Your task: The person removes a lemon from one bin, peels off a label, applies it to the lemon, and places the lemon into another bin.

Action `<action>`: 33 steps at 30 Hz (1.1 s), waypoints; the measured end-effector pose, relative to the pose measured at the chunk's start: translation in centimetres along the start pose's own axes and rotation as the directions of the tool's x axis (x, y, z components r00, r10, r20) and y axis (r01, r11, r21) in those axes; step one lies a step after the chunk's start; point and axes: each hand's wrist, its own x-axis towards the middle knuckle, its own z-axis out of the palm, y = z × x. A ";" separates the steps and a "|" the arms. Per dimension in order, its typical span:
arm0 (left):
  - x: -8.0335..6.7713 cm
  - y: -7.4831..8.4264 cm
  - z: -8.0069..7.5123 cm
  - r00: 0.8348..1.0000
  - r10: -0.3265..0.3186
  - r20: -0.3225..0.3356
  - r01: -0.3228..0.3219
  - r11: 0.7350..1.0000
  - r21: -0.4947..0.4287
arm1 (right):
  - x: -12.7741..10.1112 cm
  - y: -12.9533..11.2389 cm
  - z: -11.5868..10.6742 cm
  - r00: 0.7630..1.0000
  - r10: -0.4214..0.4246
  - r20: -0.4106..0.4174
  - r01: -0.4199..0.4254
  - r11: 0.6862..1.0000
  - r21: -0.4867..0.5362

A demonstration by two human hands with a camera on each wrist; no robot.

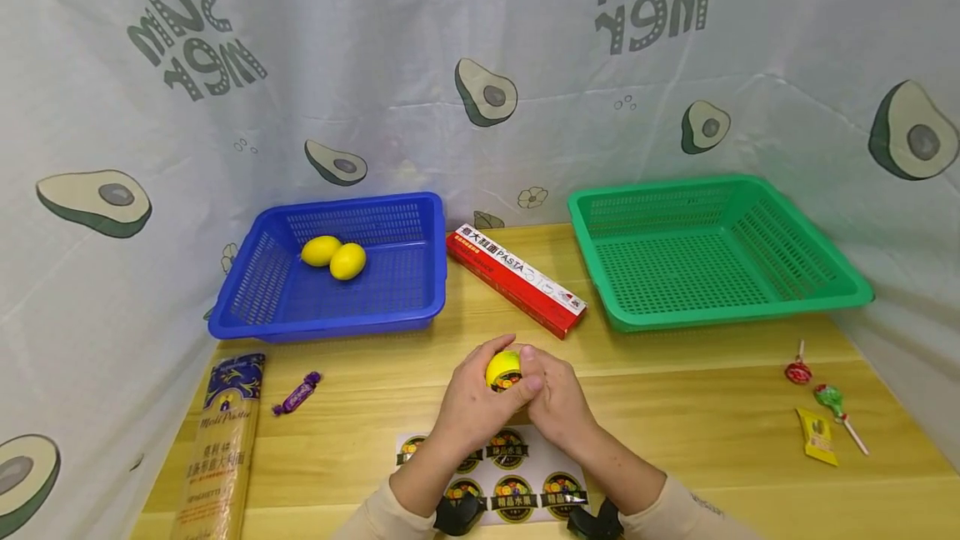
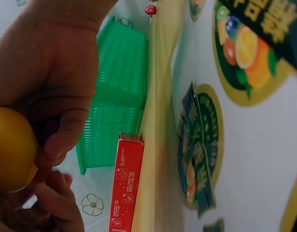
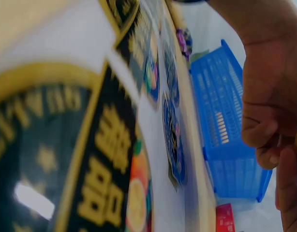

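Both hands meet around a yellow lemon above the front middle of the table. A round black label with fruit pictures is on the lemon's near side. My left hand grips the lemon from the left, its thumb across the front. From the other side my right hand curls round it, thumb against the lemon near the label. Under the wrists lies a white sheet of round fruit stickers, partly covered by the forearms. In the left wrist view the lemon shows bare yellow skin.
Two lemons lie in a blue basket at the back left. A green basket stands back right, with a red pasta box between. Spaghetti and a purple candy lie left; lollipops and a yellow packet right.
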 end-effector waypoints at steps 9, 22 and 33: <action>-0.1 0.1 0.6 0.995 0.066 -0.073 -0.074 0.991 -0.109 | -0.3 0.3 0.6 0.989 -0.120 -0.082 0.113 0.990 -0.084; 0.1 -0.6 0.6 0.983 0.057 -0.175 -0.087 0.981 -0.173 | -0.1 0.4 0.7 0.987 -0.139 -0.081 0.132 0.988 -0.084; 0.7 -0.5 -1.5 0.996 0.025 0.082 -0.009 0.983 -0.184 | 1.9 0.1 -2.1 0.958 0.254 0.133 -0.260 0.965 0.035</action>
